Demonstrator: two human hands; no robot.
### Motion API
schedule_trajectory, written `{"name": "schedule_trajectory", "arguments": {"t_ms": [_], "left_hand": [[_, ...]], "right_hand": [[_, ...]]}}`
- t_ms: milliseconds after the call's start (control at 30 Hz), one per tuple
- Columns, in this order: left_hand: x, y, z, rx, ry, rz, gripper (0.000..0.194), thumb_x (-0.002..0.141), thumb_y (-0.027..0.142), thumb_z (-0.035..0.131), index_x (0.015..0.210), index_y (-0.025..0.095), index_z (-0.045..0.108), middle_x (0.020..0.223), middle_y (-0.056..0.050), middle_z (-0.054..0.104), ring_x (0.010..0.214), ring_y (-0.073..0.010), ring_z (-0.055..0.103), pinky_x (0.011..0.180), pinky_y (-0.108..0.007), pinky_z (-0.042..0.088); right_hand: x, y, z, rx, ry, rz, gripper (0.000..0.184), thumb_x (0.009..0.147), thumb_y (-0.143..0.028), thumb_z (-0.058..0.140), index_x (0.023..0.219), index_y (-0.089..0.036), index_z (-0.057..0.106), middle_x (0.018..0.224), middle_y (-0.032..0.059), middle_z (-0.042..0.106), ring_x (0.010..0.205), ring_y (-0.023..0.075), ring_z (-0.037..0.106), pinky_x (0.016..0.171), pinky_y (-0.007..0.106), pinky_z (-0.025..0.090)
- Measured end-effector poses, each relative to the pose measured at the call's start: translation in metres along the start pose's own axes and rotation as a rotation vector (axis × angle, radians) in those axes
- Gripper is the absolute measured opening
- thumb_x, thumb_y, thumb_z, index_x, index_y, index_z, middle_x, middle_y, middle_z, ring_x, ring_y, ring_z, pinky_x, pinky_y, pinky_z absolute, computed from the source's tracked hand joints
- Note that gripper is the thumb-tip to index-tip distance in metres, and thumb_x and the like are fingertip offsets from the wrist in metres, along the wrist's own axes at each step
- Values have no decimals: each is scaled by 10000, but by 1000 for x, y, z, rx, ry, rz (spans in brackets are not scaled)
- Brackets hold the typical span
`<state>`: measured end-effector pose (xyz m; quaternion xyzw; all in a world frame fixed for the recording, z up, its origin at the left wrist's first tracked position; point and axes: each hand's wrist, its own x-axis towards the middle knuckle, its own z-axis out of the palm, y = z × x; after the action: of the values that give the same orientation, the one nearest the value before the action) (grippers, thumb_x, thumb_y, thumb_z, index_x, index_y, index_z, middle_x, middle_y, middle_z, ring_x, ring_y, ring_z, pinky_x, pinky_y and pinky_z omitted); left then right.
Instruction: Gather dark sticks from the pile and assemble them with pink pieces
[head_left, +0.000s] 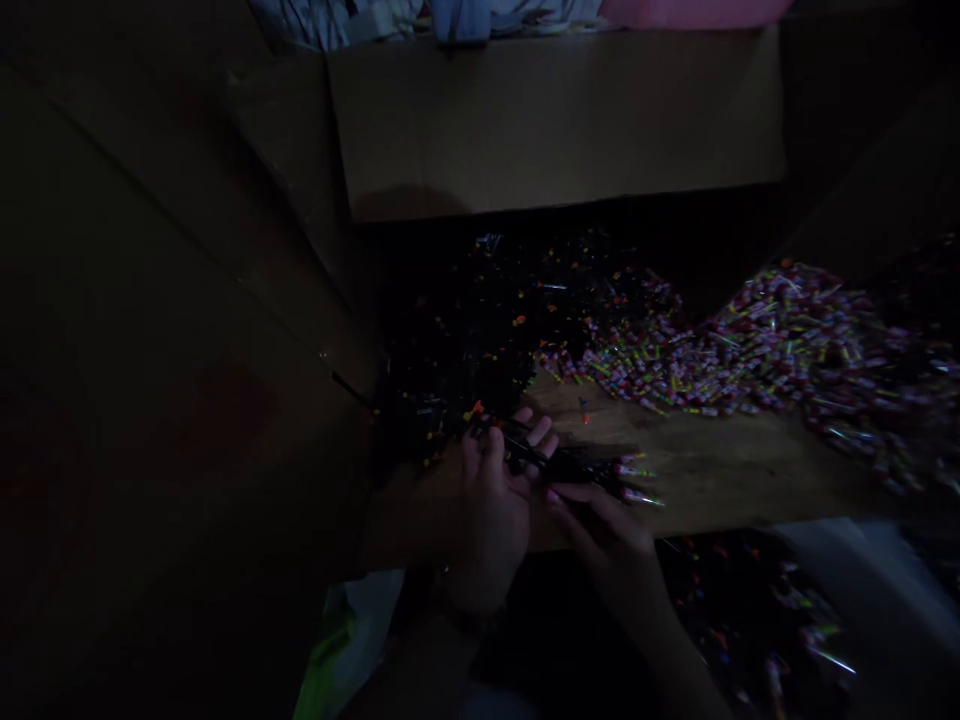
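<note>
The scene is very dark. My left hand (495, 490) is curled around a bunch of thin dark sticks with coloured tips (592, 472) that point to the right. My right hand (600, 525) lies just below them, fingers pinched on the same bunch. Both hands hover over a wooden board (720, 470). A heap of small pink, yellow and green wrapped pieces (772, 345) lies on the board to the right. A dark pile of similar sticks with orange specks (465, 340) spreads behind my left hand.
A large cardboard box flap (555, 120) stands upright behind the piles. Cardboard sheets (150, 330) cover the left side. More coloured pieces (757, 610) lie below the board at lower right, beside a pale bag (345, 640) near my wrists.
</note>
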<state>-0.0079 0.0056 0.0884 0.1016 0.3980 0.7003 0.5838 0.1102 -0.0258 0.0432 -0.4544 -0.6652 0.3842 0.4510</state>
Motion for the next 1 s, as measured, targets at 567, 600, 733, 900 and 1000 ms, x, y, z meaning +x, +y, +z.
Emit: {"name": "schedule_trajectory", "arguments": {"t_ms": [567, 600, 733, 900, 1000], "left_hand": [[-8, -14, -13, 140, 23, 70, 178, 854, 353, 538, 987, 249, 480, 928, -14, 657, 760, -154, 659, 794, -345, 531], [-7, -18, -18, 128, 19, 46, 190, 853, 357, 540, 996, 246, 484, 955, -21, 655, 799, -159, 661, 817, -348, 522], [5, -27, -47, 214, 90, 74, 436, 824, 372, 596, 1213, 273, 423, 1279, -65, 533, 1139, -193, 552, 958, -346, 439], [36, -19, -70, 909, -282, 555, 705, 694, 399, 738, 1318, 292, 426, 1460, -70, 352, 1395, -271, 199, 1136, -437, 148], [56, -29, -62, 1309, -849, 556, 730, 632, 476, 760, 1292, 314, 492, 1439, -78, 393, 1390, -336, 182, 1127, -518, 82]], "right_hand": [[-6, 1, 18, -410, 198, -23, 289, 941, -358, 407, 990, -206, 648, 907, 86, 719, 796, 212, 684, 652, 307, 549], [-5, 4, 17, -389, 176, -3, 281, 942, -350, 411, 994, -205, 646, 920, 84, 716, 814, 209, 680, 676, 306, 547], [2, 25, -7, -378, 61, 37, 249, 932, -343, 448, 972, -209, 655, 954, 66, 683, 889, 198, 660, 779, 303, 524], [2, 46, -64, -834, 31, 179, 385, 908, -443, 439, 1173, -215, 600, 1128, 127, 573, 614, 186, 645, 471, 295, 468], [-6, 41, -88, -897, 132, 229, 464, 901, -459, 435, 1243, -158, 524, 1058, 141, 591, 555, 174, 609, 445, 286, 432]]}}
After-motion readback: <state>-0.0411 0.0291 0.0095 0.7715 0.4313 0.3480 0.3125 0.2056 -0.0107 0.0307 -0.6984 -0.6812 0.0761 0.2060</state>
